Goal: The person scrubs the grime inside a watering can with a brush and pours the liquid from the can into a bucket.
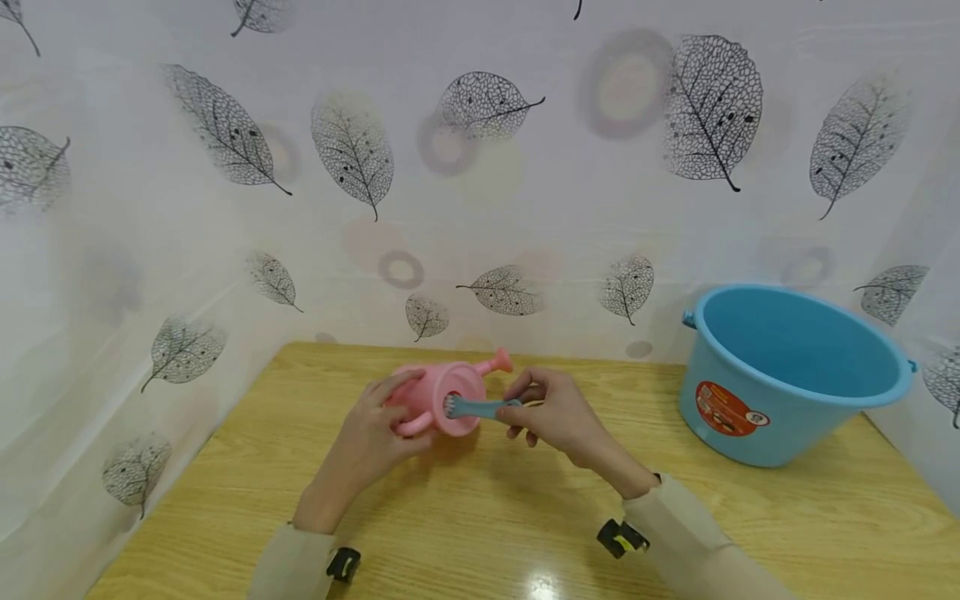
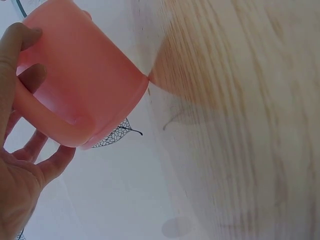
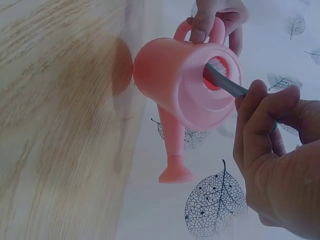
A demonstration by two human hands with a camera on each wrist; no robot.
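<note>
A pink watering can [image 1: 427, 387] is tilted so its top opening faces the right hand, its bottom edge at the tabletop in the left wrist view. My left hand [image 1: 378, 425] grips it by the looped handle [image 2: 50, 120]. In my right hand [image 1: 555, 417] is a blue-grey brush [image 1: 480, 408], pinched by its handle between thumb and fingers. The brush's white bristles [image 3: 218, 65] sit at the round opening of the can, partly inside. The can's spout [image 3: 172, 140] with its flared head points away from the left hand.
On the right of the wooden table [image 1: 465, 525] stands a large light-blue bucket [image 1: 750, 400] with an orange-red label. A pale sheet printed with leaves [image 1: 495, 287] hangs behind the table and along its sides.
</note>
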